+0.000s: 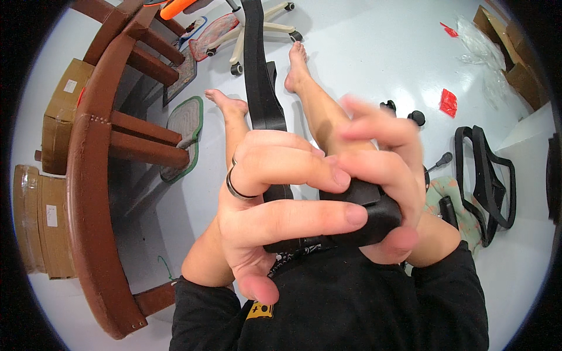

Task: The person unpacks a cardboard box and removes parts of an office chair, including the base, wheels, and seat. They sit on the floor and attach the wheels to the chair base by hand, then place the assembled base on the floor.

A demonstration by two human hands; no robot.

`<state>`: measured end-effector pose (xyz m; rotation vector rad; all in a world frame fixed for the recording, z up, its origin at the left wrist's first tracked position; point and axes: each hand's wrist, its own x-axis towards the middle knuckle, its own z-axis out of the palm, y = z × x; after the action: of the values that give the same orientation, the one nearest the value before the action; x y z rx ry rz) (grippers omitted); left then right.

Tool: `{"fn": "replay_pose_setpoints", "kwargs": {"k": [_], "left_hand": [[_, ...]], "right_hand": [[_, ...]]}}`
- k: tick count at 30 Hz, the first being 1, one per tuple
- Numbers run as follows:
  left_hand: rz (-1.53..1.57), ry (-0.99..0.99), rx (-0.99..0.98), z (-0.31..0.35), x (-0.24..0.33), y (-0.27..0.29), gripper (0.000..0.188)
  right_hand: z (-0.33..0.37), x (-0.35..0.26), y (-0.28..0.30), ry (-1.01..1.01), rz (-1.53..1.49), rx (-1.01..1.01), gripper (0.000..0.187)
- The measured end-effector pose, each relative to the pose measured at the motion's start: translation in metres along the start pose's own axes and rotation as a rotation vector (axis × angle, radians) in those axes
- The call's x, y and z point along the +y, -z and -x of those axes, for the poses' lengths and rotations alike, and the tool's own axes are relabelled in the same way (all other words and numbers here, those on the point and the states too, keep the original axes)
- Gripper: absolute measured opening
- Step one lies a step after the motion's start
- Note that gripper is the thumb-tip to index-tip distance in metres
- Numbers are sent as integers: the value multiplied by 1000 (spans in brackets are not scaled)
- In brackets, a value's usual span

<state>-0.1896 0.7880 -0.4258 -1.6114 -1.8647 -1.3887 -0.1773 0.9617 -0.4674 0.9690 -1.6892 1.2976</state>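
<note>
A long, wide black strap (258, 64) runs down from the top of the head view and passes behind my left hand (275, 196). Between my hands lies a thick black bundle, which looks like the strap folded or rolled (366, 219). My right hand (391, 169) curls round the bundle's right side, its thumb below and some raised fingers blurred. The left hand wears a dark ring, and two of its bent fingers press on the bundle's top and near face. Its thumb points down, apart from the bundle. My palms hide how the strap joins the bundle.
Brown wooden furniture (88, 193) with crossbars stands at left, beside cardboard boxes (55, 216). A wheeled chair base (252, 35) is at the top. Black straps (485, 175) lie at right near patterned cloth (443, 196). Red scraps (448, 103) and clear plastic (480, 47) litter the floor.
</note>
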Motion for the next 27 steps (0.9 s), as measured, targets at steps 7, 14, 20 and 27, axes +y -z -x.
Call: {"fn": "replay_pose_setpoints", "kwargs": {"k": [7,14,20,27], "left_hand": [[17,-313,126,-3,-22,-13,59],[-176,-328,-269,-15,-8,11,58],[-88,-482,-269,-13,-43,10,57],[-14,-208,-289,-14,-5,8,37]], "right_hand": [[7,1,-38,205,-438,345,37],[8,-6,-30,9,-559,194,23],[10,-15,-28,-118,-525,216,22],[13,-22,-32,-227,-512,227,20]]}}
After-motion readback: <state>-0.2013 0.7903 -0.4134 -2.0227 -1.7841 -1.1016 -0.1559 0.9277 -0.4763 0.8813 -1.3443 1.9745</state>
